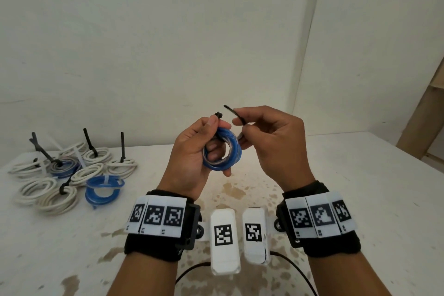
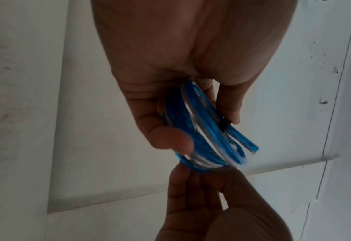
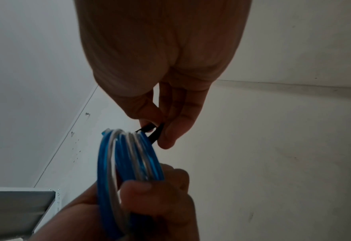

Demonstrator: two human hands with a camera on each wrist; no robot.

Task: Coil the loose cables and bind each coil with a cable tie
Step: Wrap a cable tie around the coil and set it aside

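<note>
My left hand (image 1: 204, 142) grips a small blue and clear cable coil (image 1: 230, 151), held upright above the table; its fingers pass through the ring. A black cable tie (image 1: 236, 115) runs around the coil's top. Its head pokes up by my left thumb, and its tail is pinched between the thumb and fingers of my right hand (image 1: 242, 125). In the left wrist view the coil (image 2: 199, 130) lies in curled fingers, a black piece of tie (image 2: 224, 126) at its edge. The right wrist view shows the coil (image 3: 129, 159) and the tie (image 3: 154, 132) pinched just above it.
At the table's left lies a pile of bound coils: several white ones (image 1: 55, 199) and blue ones (image 1: 103, 187), black tie tails (image 1: 87, 139) sticking up. The stained white table (image 1: 360, 187) meets a white wall behind. A wooden frame (image 1: 422, 115) stands at far right.
</note>
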